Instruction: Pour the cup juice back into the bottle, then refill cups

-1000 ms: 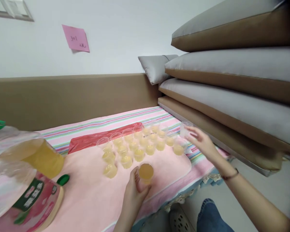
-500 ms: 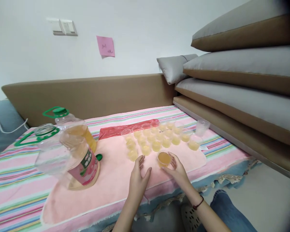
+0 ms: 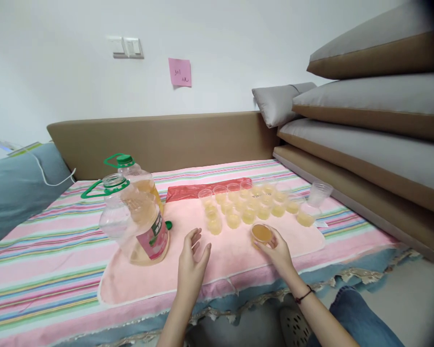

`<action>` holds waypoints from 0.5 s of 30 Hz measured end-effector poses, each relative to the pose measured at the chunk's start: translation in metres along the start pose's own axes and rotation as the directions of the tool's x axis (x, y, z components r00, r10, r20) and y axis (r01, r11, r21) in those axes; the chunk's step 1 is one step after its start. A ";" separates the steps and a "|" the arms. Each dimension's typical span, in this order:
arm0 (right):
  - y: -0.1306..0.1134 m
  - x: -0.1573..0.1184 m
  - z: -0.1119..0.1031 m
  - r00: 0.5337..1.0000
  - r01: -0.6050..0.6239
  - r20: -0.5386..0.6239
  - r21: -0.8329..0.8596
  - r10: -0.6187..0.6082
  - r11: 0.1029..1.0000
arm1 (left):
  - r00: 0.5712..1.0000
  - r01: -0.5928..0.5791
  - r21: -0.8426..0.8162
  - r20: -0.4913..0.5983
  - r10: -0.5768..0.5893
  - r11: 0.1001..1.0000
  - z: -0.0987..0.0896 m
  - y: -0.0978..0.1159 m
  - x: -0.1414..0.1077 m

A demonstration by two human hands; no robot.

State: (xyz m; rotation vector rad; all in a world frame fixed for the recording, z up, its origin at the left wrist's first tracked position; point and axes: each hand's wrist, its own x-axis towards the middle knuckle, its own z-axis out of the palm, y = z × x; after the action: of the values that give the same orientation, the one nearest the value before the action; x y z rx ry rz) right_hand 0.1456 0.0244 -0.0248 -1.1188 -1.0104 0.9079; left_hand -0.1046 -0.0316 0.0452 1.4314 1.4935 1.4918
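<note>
My right hand (image 3: pixel 278 248) is closed round a clear plastic cup (image 3: pixel 261 233) filled with amber liquid, in front of the rows of cups. To its left my left hand (image 3: pixel 192 258) hovers over the pink mat (image 3: pixel 148 285), fingers apart and holding nothing. Several clear cups (image 3: pixel 233 219) of pale yellow liquid stand close together on the mat. An uncapped large bottle (image 3: pixel 155 238) with a pink label and green handle stands on the left. Behind it is a second bottle (image 3: pixel 144 185) with a green cap. A loose green cap (image 3: pixel 169 225) lies beside the front bottle.
A stack of clear cups (image 3: pixel 320 193) stands at the right end of the rows. Red plastic film (image 3: pixel 188 191) lies behind them. Grey and brown cushions (image 3: pixel 365 140) are piled on the right. A blue pillow (image 3: pixel 21 188) with a white cable is at the far left.
The view has turned left. My left hand has moved away from the cups toward the bottles, widening the gap between my hands. My right hand still holds the amber cup.
</note>
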 end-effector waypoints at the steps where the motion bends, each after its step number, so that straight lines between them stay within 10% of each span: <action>1: -0.001 -0.001 0.000 1.000 0.005 0.004 -0.011 -0.004 1.000 | 1.000 -0.005 0.001 -0.006 0.006 1.000 -0.002 0.001 -0.001; 15: -0.084 -0.014 0.036 0.985 0.099 0.148 -0.067 -0.089 0.993 | 0.969 -0.179 0.105 -0.151 0.194 0.978 -0.021 0.015 -0.008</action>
State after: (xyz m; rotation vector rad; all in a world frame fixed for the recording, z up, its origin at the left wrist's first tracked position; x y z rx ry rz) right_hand 0.1134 0.0037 0.0595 -1.0690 -1.2152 0.8914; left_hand -0.1180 -0.0487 0.0615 1.5744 1.5751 1.7075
